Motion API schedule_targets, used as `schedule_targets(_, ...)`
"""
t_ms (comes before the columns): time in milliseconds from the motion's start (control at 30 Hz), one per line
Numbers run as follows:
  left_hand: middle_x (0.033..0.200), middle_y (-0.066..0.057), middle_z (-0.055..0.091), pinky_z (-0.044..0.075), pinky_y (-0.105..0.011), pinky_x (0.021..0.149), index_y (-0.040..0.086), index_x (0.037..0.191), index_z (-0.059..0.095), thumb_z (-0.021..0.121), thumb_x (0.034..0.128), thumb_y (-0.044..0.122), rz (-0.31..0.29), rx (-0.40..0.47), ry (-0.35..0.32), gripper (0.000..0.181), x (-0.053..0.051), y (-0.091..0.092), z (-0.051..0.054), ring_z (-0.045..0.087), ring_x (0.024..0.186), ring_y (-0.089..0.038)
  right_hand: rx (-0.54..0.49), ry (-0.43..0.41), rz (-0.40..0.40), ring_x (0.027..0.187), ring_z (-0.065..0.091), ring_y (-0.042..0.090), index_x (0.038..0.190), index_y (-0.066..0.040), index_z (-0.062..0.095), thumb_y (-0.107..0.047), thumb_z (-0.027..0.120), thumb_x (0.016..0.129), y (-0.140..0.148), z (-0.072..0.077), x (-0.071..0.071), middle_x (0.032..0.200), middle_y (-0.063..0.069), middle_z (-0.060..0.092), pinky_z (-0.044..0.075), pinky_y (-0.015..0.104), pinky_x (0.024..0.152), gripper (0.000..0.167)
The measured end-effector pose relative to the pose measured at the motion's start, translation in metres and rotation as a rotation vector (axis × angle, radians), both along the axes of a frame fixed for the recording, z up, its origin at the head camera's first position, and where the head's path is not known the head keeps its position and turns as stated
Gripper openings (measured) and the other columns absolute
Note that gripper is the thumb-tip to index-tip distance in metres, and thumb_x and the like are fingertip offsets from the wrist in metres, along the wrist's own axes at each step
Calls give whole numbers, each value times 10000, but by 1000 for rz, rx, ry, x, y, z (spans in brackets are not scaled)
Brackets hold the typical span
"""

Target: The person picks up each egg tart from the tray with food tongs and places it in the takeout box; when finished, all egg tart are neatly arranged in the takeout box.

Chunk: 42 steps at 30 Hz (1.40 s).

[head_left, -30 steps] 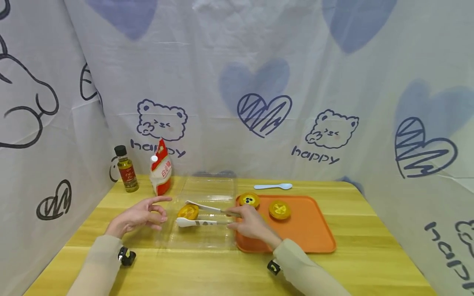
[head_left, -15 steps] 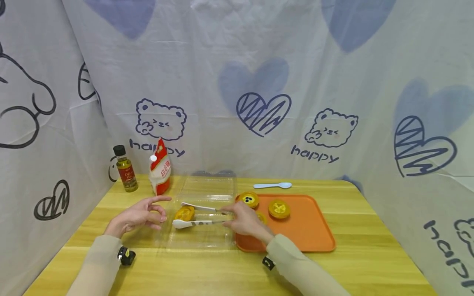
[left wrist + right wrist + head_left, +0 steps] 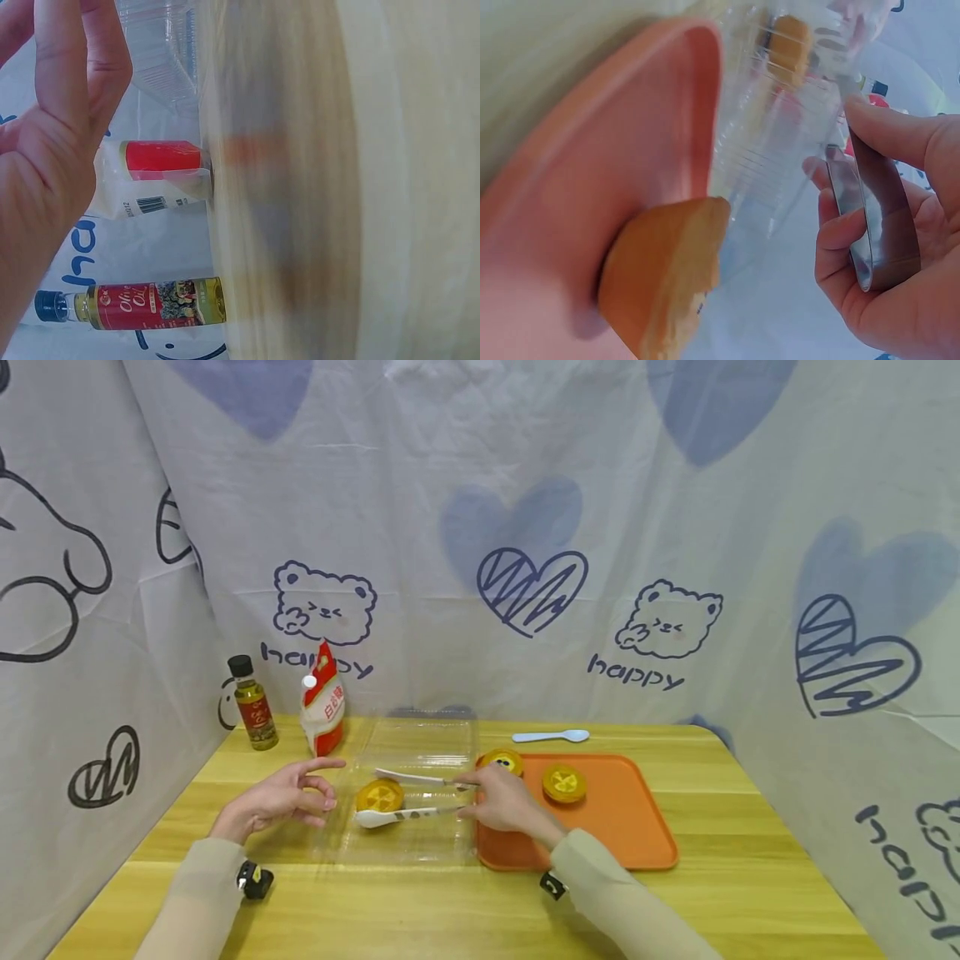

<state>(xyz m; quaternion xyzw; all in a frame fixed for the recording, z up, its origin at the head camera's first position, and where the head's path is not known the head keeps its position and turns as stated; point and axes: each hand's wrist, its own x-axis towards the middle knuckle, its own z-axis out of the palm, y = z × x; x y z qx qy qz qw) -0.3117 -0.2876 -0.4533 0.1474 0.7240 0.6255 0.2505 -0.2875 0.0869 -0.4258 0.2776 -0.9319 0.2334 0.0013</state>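
Observation:
My right hand (image 3: pixel 506 797) grips metal tongs (image 3: pixel 885 217) with pale, dark-spotted ends, thumb on one arm and fingers curled round the other. In the head view, the two tong tips (image 3: pixel 375 818) lie on either side of an egg tart (image 3: pixel 379 797), which rests face up at the left of a clear plastic box (image 3: pixel 420 847). Whether the tips touch it I cannot tell. My left hand (image 3: pixel 288 797) hovers by the box's left edge, index finger extended and the others loosely bent, holding nothing.
An orange tray (image 3: pixel 622 835) at the right bears egg tarts, among them one at the back (image 3: pixel 564 784). Behind it lies a white spoon (image 3: pixel 551 737). A red-and-white bag (image 3: pixel 324 710) and an olive oil bottle (image 3: pixel 256 710) stand back left. The box's lid (image 3: pixel 423 735) is raised.
The tart went from tilted between the tongs to lying face up in the box. The tongs' arms have spread apart slightly. My right hand shifted left, then back right; the left stayed put.

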Motion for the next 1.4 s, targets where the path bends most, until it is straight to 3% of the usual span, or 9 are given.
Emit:
schedule_targets(100, 999, -71, 564, 618, -400, 788, 1, 1541, 139, 658, 883, -11, 0, 0, -1, 838, 1, 0, 1, 650, 903, -225, 27, 17, -2, 1024, 592, 201, 1266, -159, 674, -262, 784, 830, 2, 3, 1, 1176, 2, 702, 516, 361, 872, 461)
schedule_targets(200, 999, -74, 561, 618, -397, 785, -6, 1540, 127, 659, 882, -7, -1, -2, 0, 847, 1, 0, 1, 648, 900, -222, 44, 32, 6, 1076, 597, 206, 1255, -157, 681, -266, 772, 840, 3, 5, 1, 1189, -9, 701, 523, 388, 907, 438)
schedule_targets(300, 1001, -76, 560, 620, -386, 779, -5, 1541, 125, 656, 885, -6, -1, -3, -2, 844, 1, 0, 2, 644, 894, -217, 36, 38, 16, 1004, 609, 196, 1238, -152, 691, -249, 765, 848, 4, 5, 1, 1167, 2, 709, 522, 340, 831, 409)
schedule_targets(367, 1002, -77, 560, 620, -379, 776, -3, 1541, 129, 655, 886, -7, -1, -3, -5, 840, 1, 0, 2, 642, 892, -215, 22, 19, 14, 861, 599, 163, 1237, -157, 692, -239, 757, 856, 3, 3, 1, 1083, 4, 720, 496, 283, 710, 395)
schedule_targets(433, 1003, -79, 562, 620, -372, 773, -1, 1540, 133, 655, 888, -6, -1, -2, -9, 835, 1, 0, 2, 641, 888, -214, 0, -9, 8, 706, 537, 130, 1247, -158, 685, -229, 749, 863, 2, 1, 1, 1036, 16, 718, 429, 240, 591, 396)
schedule_targets(533, 1002, -82, 564, 621, -371, 773, -1, 1539, 137, 656, 886, -7, -1, -1, -11, 834, 1, -1, 3, 640, 885, -215, -30, -33, -7, 619, 429, 101, 1262, -169, 676, -227, 742, 870, -1, -4, 1, 1041, 23, 711, 353, 216, 525, 401)
schedule_targets(900, 1009, -91, 558, 620, -391, 778, 4, 1538, 153, 660, 885, -4, -12, -11, 12, 826, -1, -2, 1, 634, 894, -222, -33, 66, -45, 886, 502, 133, 1245, -170, 689, -275, 760, 856, -12, -17, 6, 1132, 19, 711, 433, 253, 722, 409)
schedule_targets(1267, 1006, -90, 558, 620, -391, 779, 3, 1541, 140, 661, 885, -1, -15, -11, 14, 838, -2, 0, 1, 639, 902, -226, -61, 50, -24, 995, 569, 202, 1254, -130, 680, -241, 794, 824, -7, -13, 4, 1128, 32, 708, 501, 319, 837, 459)
schedule_targets(1400, 1006, -92, 557, 619, -396, 785, 1, 1542, 135, 658, 887, -4, -12, -11, 10, 838, 0, 0, 2, 642, 910, -231, -65, 31, -35, 963, 546, 162, 1266, -154, 673, -250, 777, 842, -4, -13, 6, 1147, 15, 705, 493, 300, 793, 447)
